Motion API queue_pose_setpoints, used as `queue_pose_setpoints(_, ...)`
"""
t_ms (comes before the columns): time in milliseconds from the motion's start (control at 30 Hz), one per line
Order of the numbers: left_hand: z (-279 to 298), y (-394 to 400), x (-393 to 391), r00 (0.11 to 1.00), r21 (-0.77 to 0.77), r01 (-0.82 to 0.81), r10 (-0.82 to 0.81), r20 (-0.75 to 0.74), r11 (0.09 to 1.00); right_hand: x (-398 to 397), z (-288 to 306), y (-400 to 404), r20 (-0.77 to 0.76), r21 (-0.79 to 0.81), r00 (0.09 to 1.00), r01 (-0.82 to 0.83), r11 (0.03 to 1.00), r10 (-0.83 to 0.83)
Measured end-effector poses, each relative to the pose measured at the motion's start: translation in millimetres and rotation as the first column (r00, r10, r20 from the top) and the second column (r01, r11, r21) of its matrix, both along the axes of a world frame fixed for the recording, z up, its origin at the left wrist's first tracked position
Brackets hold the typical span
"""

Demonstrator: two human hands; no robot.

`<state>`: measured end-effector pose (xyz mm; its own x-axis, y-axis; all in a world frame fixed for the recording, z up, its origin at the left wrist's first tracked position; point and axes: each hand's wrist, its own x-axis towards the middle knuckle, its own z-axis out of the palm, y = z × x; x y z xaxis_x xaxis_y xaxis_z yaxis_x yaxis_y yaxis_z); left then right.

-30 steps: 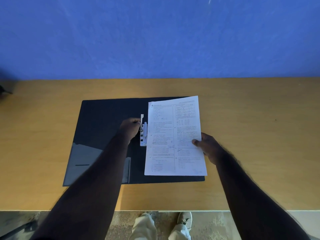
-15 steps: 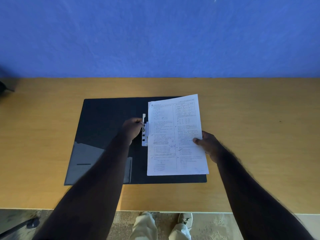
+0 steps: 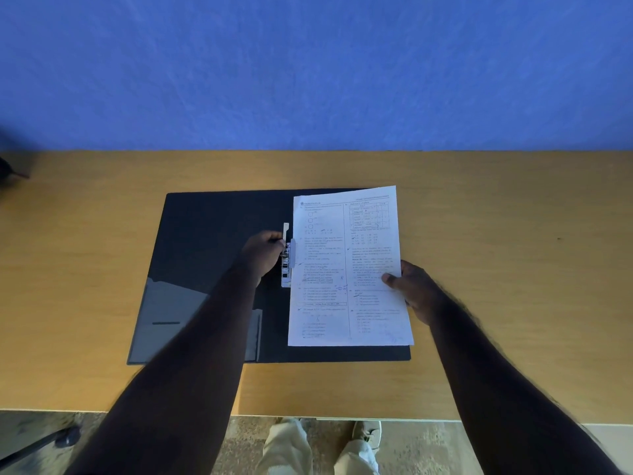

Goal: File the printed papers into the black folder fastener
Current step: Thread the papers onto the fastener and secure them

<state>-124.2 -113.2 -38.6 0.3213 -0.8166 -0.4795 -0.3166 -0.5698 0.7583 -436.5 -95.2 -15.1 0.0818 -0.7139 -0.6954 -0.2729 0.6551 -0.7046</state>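
Papers (image 3: 349,269) are the matter here, a printed stack lying on the right half of the open black folder (image 3: 205,228) at the centre of the frame. Nearest the lower edge, two bare forearms reach up from the bottom corners over the front of the wooden table (image 3: 513,234). The right hand (image 3: 412,289) pinches the stack's right edge, thumb on top and fingers beneath, just right of centre. The left hand (image 3: 265,250) is closed on the white fastener (image 3: 286,255) at the folder's spine, though which part of it the fingertips hold is too small to tell. The stack's left edge lies just beside the fastener, slightly over it. Beyond the folder the table runs bare to the blue wall (image 3: 308,70) across the upper half.

Judged from this, the step in hand is readying the fastener while the sheets wait alongside. The next move likely calls for freeing the prongs, then sliding the stack left so that its holes, not visible here, meet them squarely.
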Motion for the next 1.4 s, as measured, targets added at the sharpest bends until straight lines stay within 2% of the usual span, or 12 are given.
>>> queue_pose_setpoints(200, 1, 1, 0, 1.000, -0.014, -0.003, 0.003, 0.006, 1.000, 1, -3, -4, -0.041, -0.016, 0.999, 0.030, 0.999, -0.030)
queue_pose_setpoints(567, 4, 1, -1, 1.000, 0.001, -0.015, 0.015, 0.020, 1.000, -4, -4, -3, 0.036, 0.037, 0.999, 0.021, 0.999, -0.023)
queue_pose_setpoints(1100, 8, 4, -3, 1.000, 0.001, 0.024, -0.024, 0.003, 1.000, -12, -12, 1, -0.073, -0.042, 0.986, 0.149, 0.988, -0.151)
queue_pose_setpoints(1400, 11, 5, -4, 1.000, 0.003, 0.011, -0.011, -0.006, 1.000, 1, -6, 5, -0.133, -0.142, 0.988, 0.063, 0.988, -0.082)
